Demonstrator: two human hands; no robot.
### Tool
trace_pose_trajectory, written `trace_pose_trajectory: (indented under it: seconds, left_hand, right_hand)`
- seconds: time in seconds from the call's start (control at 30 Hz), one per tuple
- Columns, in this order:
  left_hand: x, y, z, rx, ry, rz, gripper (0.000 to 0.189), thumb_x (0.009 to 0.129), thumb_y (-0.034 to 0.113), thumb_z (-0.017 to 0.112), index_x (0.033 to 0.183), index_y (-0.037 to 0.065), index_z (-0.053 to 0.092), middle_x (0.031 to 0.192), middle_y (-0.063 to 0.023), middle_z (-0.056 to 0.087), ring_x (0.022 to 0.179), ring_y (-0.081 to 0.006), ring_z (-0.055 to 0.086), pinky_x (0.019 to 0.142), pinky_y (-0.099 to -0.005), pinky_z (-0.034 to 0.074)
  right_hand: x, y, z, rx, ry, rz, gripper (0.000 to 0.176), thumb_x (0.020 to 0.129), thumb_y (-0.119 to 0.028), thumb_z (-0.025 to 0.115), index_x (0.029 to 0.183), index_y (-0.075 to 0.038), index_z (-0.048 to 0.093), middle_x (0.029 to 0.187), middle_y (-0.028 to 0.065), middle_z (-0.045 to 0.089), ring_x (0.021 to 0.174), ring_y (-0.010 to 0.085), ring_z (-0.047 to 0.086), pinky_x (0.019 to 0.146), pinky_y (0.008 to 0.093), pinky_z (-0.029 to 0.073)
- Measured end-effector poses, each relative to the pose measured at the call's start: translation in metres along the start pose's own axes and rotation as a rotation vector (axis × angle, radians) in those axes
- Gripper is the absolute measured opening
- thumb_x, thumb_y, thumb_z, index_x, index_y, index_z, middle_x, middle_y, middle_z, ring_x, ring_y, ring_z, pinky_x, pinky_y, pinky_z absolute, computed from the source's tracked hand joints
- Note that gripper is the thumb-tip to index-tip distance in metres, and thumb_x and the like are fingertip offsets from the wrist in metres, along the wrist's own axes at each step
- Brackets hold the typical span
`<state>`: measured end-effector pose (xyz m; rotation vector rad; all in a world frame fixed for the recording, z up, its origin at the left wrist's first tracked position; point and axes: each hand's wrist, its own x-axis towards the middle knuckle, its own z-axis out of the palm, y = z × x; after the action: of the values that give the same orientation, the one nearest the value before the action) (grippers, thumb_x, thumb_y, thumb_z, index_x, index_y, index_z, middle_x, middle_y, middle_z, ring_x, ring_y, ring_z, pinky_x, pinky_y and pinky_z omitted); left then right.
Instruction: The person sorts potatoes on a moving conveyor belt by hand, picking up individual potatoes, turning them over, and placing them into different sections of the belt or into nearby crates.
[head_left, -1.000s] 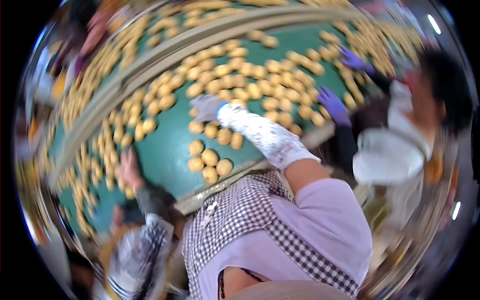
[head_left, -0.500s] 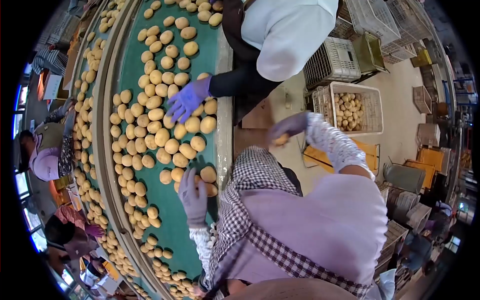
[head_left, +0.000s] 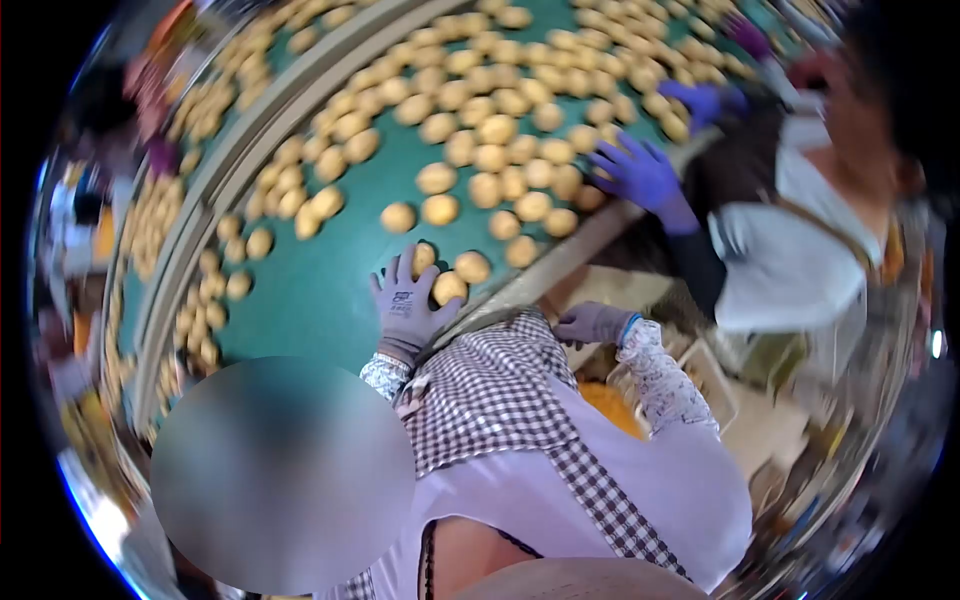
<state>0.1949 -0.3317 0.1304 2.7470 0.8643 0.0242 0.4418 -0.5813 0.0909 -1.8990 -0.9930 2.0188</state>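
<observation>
My left hand (head_left: 405,310), in a grey glove, lies over the green belt (head_left: 300,320) with its fingers spread. Two yellow potatoes, one by the fingertips (head_left: 424,258) and one beside the thumb (head_left: 449,288), sit against it, and a third (head_left: 472,266) is just to the right. Off the belt, past its metal edge, my right hand (head_left: 595,323) hangs near the checked apron (head_left: 480,400). Its gloved fingers are loosely bent and apart, with no potato visible in them.
Many potatoes (head_left: 497,129) spread across the upper belt. A co-worker's purple-gloved hands (head_left: 640,178) reach in from the right over the metal edge (head_left: 590,235). A pale crate (head_left: 705,385) stands low at the right. Beyond the divider (head_left: 225,160) runs another potato line.
The view has swung round. The potato that was in my right hand is no longer seen there. My left hand is now beside different potatoes, and the co-worker's hands appear farther right.
</observation>
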Motion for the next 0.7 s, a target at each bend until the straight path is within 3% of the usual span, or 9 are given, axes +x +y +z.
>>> trace_pose_trajectory:
  seconds: [0.03,0.17,0.27,0.33,0.37,0.53,0.63,0.67,0.7]
  left_hand:
    - [-0.024,-0.017,0.007,0.005,0.041,-0.055,0.062,0.075,0.055,0.078,0.124,0.017,0.070,0.152,-0.0169,0.051,0.141,-0.0407,0.045,0.109,-0.0742,0.028]
    - [-0.114,-0.094,0.043,0.042,0.111,-0.336,0.068,0.082,0.051,0.075,0.141,0.020,0.061,0.151,-0.0145,0.052,0.144,-0.0394,0.042,0.117,-0.0672,0.025]
    - [-0.184,-0.140,0.044,0.112,0.115,-0.697,0.061,0.090,0.036,0.071,0.147,0.018,0.057,0.152,-0.0134,0.052,0.144,-0.0354,0.044,0.118,-0.0612,0.027]
    - [-0.224,-0.135,0.034,0.129,0.292,-0.753,0.057,0.095,0.029,0.066,0.147,0.009,0.054,0.151,-0.0178,0.053,0.142,-0.0354,0.046,0.118,-0.0580,0.029]
    - [-0.237,-0.130,0.026,0.081,0.340,-0.750,0.056,0.098,0.028,0.064,0.148,0.005,0.053,0.151,-0.0195,0.053,0.141,-0.0371,0.047,0.119,-0.0555,0.031]
    - [-0.232,-0.109,0.028,-0.017,0.507,-0.650,0.049,0.100,0.016,0.063,0.146,0.003,0.055,0.148,-0.0215,0.056,0.136,-0.0403,0.052,0.114,-0.0496,0.039]
    - [-0.165,-0.154,0.040,-0.118,0.522,-0.401,0.049,0.100,0.020,0.064,0.145,0.001,0.057,0.144,-0.0217,0.059,0.131,-0.0415,0.055,0.112,-0.0511,0.040]
    - [-0.131,-0.167,0.036,-0.126,0.487,-0.230,0.049,0.099,0.019,0.064,0.143,0.001,0.058,0.143,-0.0221,0.059,0.130,-0.0419,0.056,0.112,-0.0518,0.041]
    - [-0.090,-0.172,0.030,-0.132,0.454,-0.059,0.048,0.098,0.019,0.065,0.142,0.001,0.059,0.142,-0.0225,0.060,0.129,-0.0424,0.057,0.111,-0.0524,0.041]
  right_hand:
    - [-0.005,-0.043,-0.004,-0.179,0.068,-0.113,0.053,0.096,-0.052,0.060,0.100,-0.002,0.076,0.085,0.0163,0.075,0.082,0.0266,0.072,0.079,0.0377,0.056]
    - [0.034,-0.120,-0.065,-0.043,0.235,-0.745,0.035,0.093,-0.007,0.063,0.127,-0.005,0.069,0.129,0.0104,0.068,0.116,0.0273,0.067,0.094,0.0367,0.056]
    - [0.095,-0.170,-0.149,0.072,0.803,-0.610,0.043,0.104,-0.029,0.064,0.142,-0.007,0.061,0.121,0.0095,0.069,0.111,0.0215,0.065,0.099,0.0338,0.052]
    - [0.144,-0.161,-0.217,-0.103,1.162,-0.591,0.058,0.102,-0.044,0.061,0.148,-0.009,0.057,0.149,0.0152,0.058,0.134,0.0290,0.057,0.111,0.0415,0.045]
    - [0.157,-0.166,-0.239,-0.446,1.359,-0.245,0.062,0.098,-0.051,0.055,0.147,-0.012,0.059,0.153,0.0184,0.053,0.145,0.0404,0.044,0.116,0.0567,0.039]
    - [0.232,-0.194,-0.223,-1.054,1.234,0.040,0.040,0.096,-0.036,0.058,0.130,-0.021,0.072,0.134,0.0142,0.067,0.129,0.0440,0.057,0.104,0.0601,0.048]
    - [0.273,-0.254,-0.166,-1.088,1.233,-0.679,0.021,0.081,-0.039,0.070,0.080,-0.018,0.071,0.088,0.0069,0.069,0.087,0.0299,0.064,0.067,0.0497,0.048]
    - [0.277,-0.285,-0.130,-0.588,1.384,-0.695,0.027,0.085,-0.043,0.067,0.083,-0.016,0.069,0.092,0.0087,0.069,0.085,0.0309,0.062,0.071,0.0478,0.048]
    - [0.261,-0.298,-0.114,-0.419,1.088,-0.824,0.026,0.090,-0.040,0.064,0.092,-0.014,0.071,0.100,0.0085,0.070,0.096,0.0300,0.063,0.080,0.0461,0.049]
